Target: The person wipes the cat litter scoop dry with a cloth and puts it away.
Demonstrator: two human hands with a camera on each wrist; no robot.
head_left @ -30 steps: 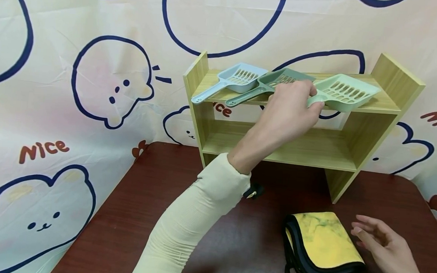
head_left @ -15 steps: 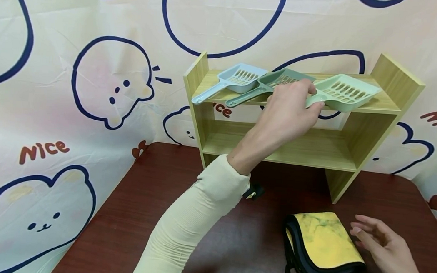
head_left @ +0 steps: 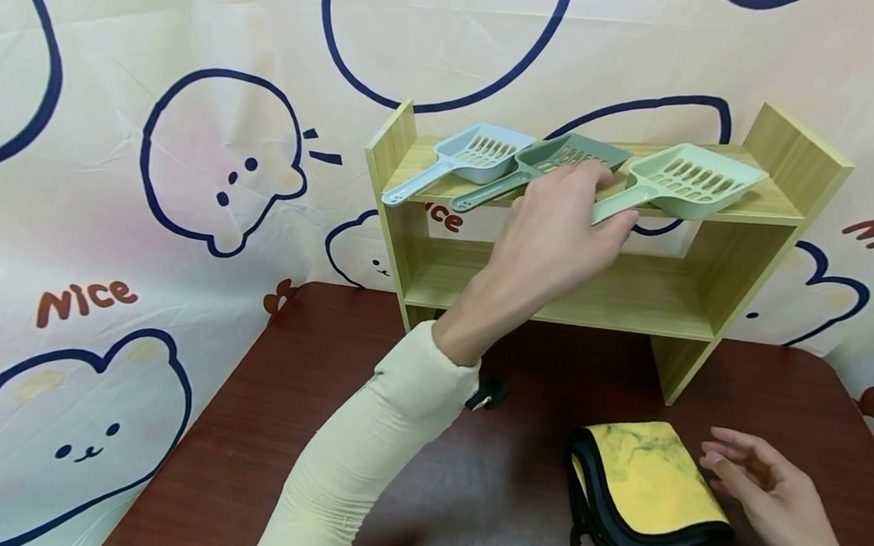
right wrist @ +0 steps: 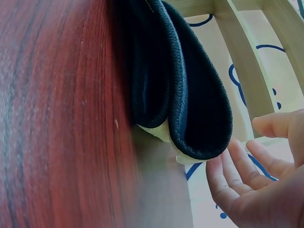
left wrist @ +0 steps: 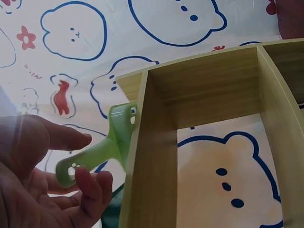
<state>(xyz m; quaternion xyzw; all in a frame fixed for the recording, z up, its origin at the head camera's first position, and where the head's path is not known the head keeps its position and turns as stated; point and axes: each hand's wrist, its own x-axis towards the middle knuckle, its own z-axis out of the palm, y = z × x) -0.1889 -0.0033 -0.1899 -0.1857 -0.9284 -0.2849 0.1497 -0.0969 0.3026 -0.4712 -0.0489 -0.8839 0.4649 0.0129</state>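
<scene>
On the top board of a wooden shelf [head_left: 767,211] a light green slotted scoop [head_left: 686,181] lies at the right, its handle sticking out over the front edge. My left hand [head_left: 605,198] is just in front of that handle. In the left wrist view the thumb and loosely bent fingers [left wrist: 92,183] lie on either side of the handle end [left wrist: 69,172] without clamping it. My right hand [head_left: 719,457] rests open on the table beside a folded yellow cloth with black edging [head_left: 650,478]. In the right wrist view its fingers [right wrist: 223,183] lie spread next to the cloth's fold [right wrist: 190,109].
A grey-green scoop [head_left: 560,157] and a pale blue scoop [head_left: 482,152] lie to the left on the same top board. The lower shelf [head_left: 630,301] holds nothing. The dark red table [head_left: 247,428] stands against a cartoon-print curtain [head_left: 148,205].
My left hand has let go of the light green scoop's handle and drawn back a little to the left; the handle now shows. The right hand has not moved.
</scene>
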